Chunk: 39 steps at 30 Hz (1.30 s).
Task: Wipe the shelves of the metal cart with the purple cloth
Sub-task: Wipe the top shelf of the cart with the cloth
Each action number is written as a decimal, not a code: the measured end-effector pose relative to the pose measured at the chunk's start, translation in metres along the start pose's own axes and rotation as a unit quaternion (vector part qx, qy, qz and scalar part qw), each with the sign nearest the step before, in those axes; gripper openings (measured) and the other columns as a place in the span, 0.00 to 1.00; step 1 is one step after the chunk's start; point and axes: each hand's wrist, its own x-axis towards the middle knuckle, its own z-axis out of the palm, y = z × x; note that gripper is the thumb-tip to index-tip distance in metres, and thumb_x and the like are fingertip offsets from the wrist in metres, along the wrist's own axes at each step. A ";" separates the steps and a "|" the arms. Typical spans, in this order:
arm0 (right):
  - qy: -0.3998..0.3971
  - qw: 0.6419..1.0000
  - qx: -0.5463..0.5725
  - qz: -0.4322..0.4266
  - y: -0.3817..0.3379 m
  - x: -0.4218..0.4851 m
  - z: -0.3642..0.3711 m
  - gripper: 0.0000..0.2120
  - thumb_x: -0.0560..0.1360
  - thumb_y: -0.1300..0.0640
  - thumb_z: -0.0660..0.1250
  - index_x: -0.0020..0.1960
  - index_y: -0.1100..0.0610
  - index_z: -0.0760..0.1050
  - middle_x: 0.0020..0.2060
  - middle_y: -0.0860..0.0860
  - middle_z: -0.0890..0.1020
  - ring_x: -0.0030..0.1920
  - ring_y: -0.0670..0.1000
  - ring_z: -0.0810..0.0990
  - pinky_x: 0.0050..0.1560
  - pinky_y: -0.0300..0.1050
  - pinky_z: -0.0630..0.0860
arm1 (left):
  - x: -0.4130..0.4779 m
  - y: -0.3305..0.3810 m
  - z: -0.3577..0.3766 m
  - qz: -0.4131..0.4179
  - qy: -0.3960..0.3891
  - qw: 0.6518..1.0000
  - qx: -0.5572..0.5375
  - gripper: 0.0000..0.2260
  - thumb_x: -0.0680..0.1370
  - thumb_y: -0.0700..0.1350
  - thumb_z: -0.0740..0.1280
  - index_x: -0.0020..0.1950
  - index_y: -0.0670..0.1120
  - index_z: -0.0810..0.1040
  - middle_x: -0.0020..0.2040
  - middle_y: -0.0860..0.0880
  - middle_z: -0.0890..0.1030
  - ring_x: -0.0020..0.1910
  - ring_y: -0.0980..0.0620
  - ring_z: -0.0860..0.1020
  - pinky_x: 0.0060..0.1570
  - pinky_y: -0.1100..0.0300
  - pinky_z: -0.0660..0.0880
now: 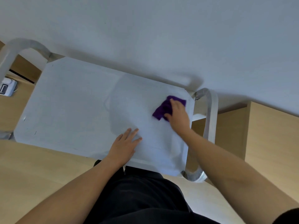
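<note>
The metal cart's top shelf (72,102) is a flat, pale grey sheet seen from above, filling the middle of the head view. A bunched purple cloth (162,109) lies near the shelf's far right corner. My right hand (178,116) lies on top of the cloth and presses it against the shelf, thumb at the cloth's near edge. My left hand (125,144) rests flat on the shelf near its front edge, fingers straight and spread, holding nothing.
Curved metal handle tubes rise at the cart's far left (24,46) and right side (210,113). A white wall (161,29) stands right behind the cart. Light wood floor (32,175) surrounds it. A small white device (7,87) lies on the floor at left.
</note>
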 end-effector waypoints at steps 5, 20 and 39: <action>0.017 0.999 0.032 0.029 0.008 -0.010 -0.008 0.27 0.73 0.59 0.71 0.70 0.58 0.67 0.70 0.55 0.70 0.69 0.57 0.69 0.70 0.53 0.67 | -0.004 0.003 0.005 -0.003 0.007 1.000 -0.008 0.26 0.81 0.43 0.60 0.78 0.55 0.56 0.80 0.50 0.42 0.79 0.47 0.44 0.75 0.52 0.53; 0.007 0.998 0.049 0.034 -0.006 -0.044 0.002 0.25 0.73 0.61 0.70 0.68 0.57 0.68 0.69 0.54 0.70 0.68 0.56 0.68 0.67 0.54 0.70 | -0.003 0.007 0.005 -0.007 0.023 1.000 0.003 0.29 0.81 0.38 0.60 0.79 0.53 0.54 0.80 0.49 0.42 0.79 0.45 0.43 0.76 0.50 0.54; 0.053 0.993 0.070 0.077 -0.016 -0.025 0.017 0.25 0.73 0.64 0.69 0.69 0.60 0.67 0.68 0.55 0.71 0.69 0.57 0.67 0.72 0.54 0.65 | -0.004 0.004 0.012 -0.007 0.023 1.000 -0.001 0.30 0.80 0.38 0.59 0.79 0.53 0.51 0.80 0.49 0.40 0.79 0.45 0.42 0.76 0.51 0.54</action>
